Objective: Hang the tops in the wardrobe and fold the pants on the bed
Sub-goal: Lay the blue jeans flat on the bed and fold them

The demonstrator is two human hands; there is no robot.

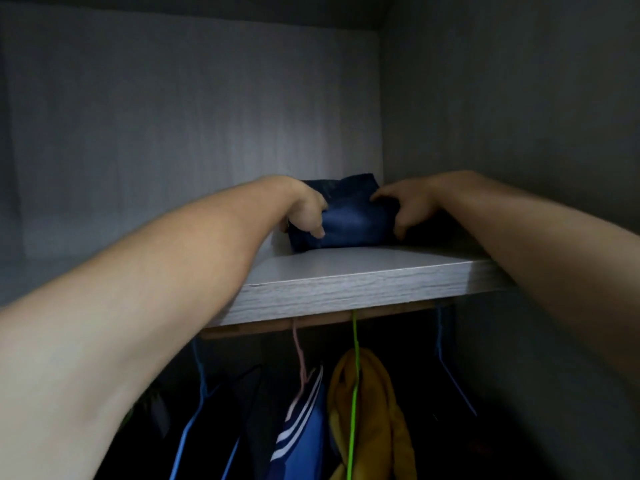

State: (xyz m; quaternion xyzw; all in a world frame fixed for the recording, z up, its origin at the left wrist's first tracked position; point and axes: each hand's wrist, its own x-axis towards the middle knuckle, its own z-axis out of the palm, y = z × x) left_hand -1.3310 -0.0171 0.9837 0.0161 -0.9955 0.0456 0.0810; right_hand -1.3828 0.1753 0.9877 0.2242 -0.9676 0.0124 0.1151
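Folded dark blue jeans lie on the grey wardrobe shelf, near its back right corner. My left hand grips the left end of the jeans, fingers curled over the top. On the right end, my right hand holds the jeans with thumb and fingers spread around the fabric. Below the shelf hang a blue top with white stripes on a pink hanger and a yellow top on a green hanger.
The wardrobe's right side wall stands close to the jeans. The back wall is behind them. Blue hangers hang at lower left, and another blue hanger hangs at the right under the shelf.
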